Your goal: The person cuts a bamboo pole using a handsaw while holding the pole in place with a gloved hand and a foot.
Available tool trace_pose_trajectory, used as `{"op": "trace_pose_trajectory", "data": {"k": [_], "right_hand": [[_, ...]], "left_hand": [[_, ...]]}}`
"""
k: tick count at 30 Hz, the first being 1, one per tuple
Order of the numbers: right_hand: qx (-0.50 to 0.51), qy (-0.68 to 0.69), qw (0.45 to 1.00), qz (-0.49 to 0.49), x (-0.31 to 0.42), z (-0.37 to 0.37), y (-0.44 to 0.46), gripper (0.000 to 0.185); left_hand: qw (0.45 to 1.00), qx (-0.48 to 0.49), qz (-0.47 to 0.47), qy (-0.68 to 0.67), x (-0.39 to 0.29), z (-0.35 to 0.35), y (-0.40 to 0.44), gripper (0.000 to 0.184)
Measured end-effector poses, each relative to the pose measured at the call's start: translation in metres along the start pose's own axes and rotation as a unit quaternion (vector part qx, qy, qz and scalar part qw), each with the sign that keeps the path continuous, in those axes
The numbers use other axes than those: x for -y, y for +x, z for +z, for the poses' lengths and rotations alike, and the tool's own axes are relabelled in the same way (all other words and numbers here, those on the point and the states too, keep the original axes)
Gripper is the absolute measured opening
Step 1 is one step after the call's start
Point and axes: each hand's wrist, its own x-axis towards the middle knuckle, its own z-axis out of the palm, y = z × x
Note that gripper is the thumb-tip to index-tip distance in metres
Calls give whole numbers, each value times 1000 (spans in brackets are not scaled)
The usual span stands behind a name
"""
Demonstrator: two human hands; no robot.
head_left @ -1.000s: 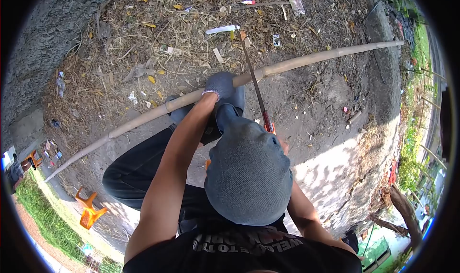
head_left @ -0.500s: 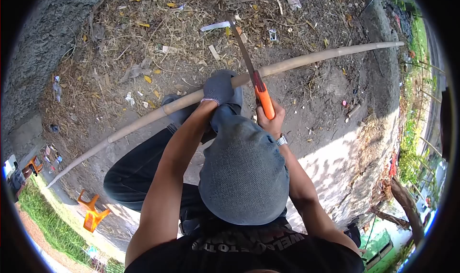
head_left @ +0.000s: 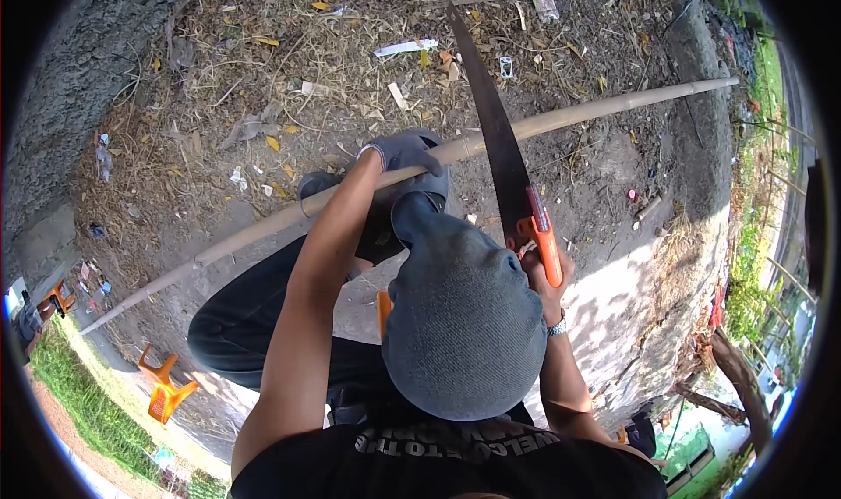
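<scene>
A long bamboo pole runs slantwise across the view, over the knee and foot. My left hand, in a grey glove, is wrapped round the pole near its middle. My bare right hand, below the pole, is closed on the orange handle of a hand saw. The saw's broad blade crosses the pole just right of the glove and points away from me, its flat side showing. Whether the teeth touch the pole I cannot tell. A grey-blue cloth-covered head hides part of the lap.
Dry leaves and litter lie on the ground. A rough wall stands at the left, a concrete edge at the right. An orange chair is at the lower left, a tree trunk at the lower right.
My right hand has drawn back and right with the saw, whose blade has turned to show its flat side. My left hand's grip on the pole has shifted, fingers now showing over it.
</scene>
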Motion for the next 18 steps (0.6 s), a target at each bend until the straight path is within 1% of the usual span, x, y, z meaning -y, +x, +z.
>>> {"op": "trace_pose_trajectory", "data": {"k": [1,2,3,4,5,6,7,8,9,10,11,12,13,14,15,16,17,18], "right_hand": [[-8,107,993,56,-5,-2,-2,12],[-17,213,971,111,-8,-4,-2,12],[-36,231,963,131,-10,-4,-3,11],[-39,232,964,127,-12,-7,0,11],[-30,254,960,112,-14,-11,-1,11],[-20,276,956,98,-16,-14,-2,10],[-12,267,960,80,-20,-17,-1,10],[-12,269,960,81,-24,-17,0,10],[-30,196,977,75,-28,-19,0,10],[-46,121,989,66,-30,-19,1,10],[-43,57,996,50,-18,-16,4,11],[-30,35,998,33,-16,-14,5,13],[-25,23,999,24,-20,-10,5,13],[-22,12,1000,17,-24,-6,4,13],[-16,-64,998,-10,-27,-4,4,13],[-11,-97,995,-36,-39,-1,2,16],[-4,-90,995,-43,-53,2,0,16],[4,-81,995,-53,-67,7,0,17]], "left_hand": [[991,111,-77,10,-5,-4,2,51],[991,109,-73,10,4,0,11,51],[986,133,-83,-58,14,9,19,51],[975,157,-94,-124,11,10,19,52],[991,105,-62,-53,10,12,19,49],[991,108,-63,-52,11,14,17,49],[999,15,-26,17,3,12,9,48],[993,-77,11,85,-5,11,2,47],[975,-147,-42,162,6,15,14,42],[975,-148,-45,160,5,22,10,42],[940,-259,-40,218,0,29,4,40],[889,-366,-32,273,-6,33,1,39],[871,-389,-48,297,-7,35,3,35],[872,-387,-47,297,-7,35,4,35],[826,-458,-7,328,-6,36,4,37],[774,-524,31,354,-5,39,4,39],[775,-523,30,354,-11,39,1,39],[819,-474,-9,323,-19,34,-2,40]]}}
